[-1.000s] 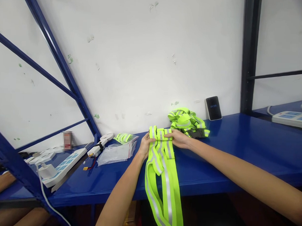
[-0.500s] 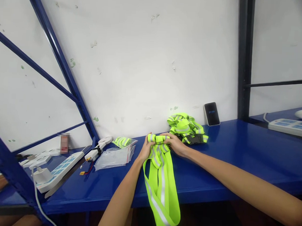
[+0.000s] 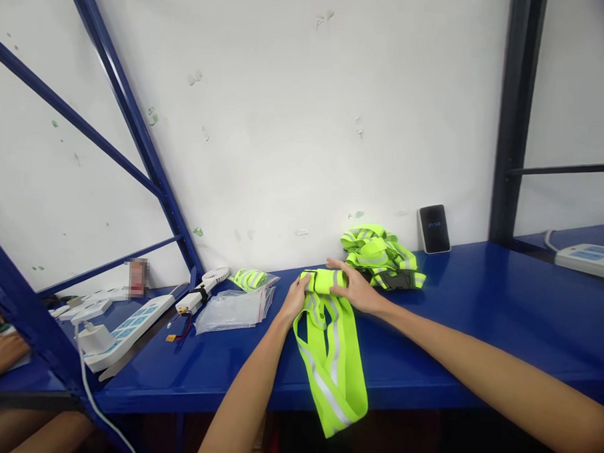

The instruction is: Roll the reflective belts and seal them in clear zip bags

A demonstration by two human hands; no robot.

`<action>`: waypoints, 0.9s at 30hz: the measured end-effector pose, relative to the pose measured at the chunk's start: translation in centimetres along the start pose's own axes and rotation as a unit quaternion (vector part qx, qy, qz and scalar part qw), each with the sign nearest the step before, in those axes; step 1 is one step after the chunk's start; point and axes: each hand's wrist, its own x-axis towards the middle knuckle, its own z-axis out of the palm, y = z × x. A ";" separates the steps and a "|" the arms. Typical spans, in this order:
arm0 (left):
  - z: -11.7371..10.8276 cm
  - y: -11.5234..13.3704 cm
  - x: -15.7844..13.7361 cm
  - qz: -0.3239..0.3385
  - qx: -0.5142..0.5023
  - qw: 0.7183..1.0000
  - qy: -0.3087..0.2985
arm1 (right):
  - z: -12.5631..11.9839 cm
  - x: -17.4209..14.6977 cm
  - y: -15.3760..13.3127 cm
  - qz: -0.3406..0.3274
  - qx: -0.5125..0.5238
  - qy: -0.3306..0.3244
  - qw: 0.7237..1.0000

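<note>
A neon yellow-green reflective strap with silver stripes is bunched into a flat roll at its top, and long loops hang from it over the table's front edge. My left hand grips the roll's left end, fingers closed round it. On the right end, my right hand pinches the roll between thumb and fingers, with one finger stretched out at the top. Just behind my right hand lies a heap of similar reflective straps with a black buckle.
Left of my hands lie clear plastic bags, a bagged strap, a small white fan and a battery lead with a yellow connector. A power strip stands by the blue frame post. Another person's hand shows at far left. A small clock display leans against the wall.
The rolled top of the strap now looks wider and flatter between my hands. The hanging loop's lower end has risen a little. The view has shifted slightly left.
</note>
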 end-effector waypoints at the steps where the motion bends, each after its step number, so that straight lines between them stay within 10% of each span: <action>1: 0.1 0.2 -0.2 -0.002 0.003 1.000 -0.008 | -0.2 -0.1 -0.3 -0.049 -0.035 -0.013 0.998; 6: 1.2 1.5 -1.7 -0.052 -0.066 0.992 -0.092 | -0.7 -0.4 -0.8 -0.164 -0.120 -0.040 0.978; 14: 2.2 3.0 -2.6 -0.030 -0.109 0.987 -0.111 | -0.4 0.9 1.5 0.139 0.115 0.064 0.982; 27: 0.6 1.7 -1.0 0.011 -0.097 0.995 -0.005 | 1.0 0.0 1.4 0.235 0.367 -0.003 0.900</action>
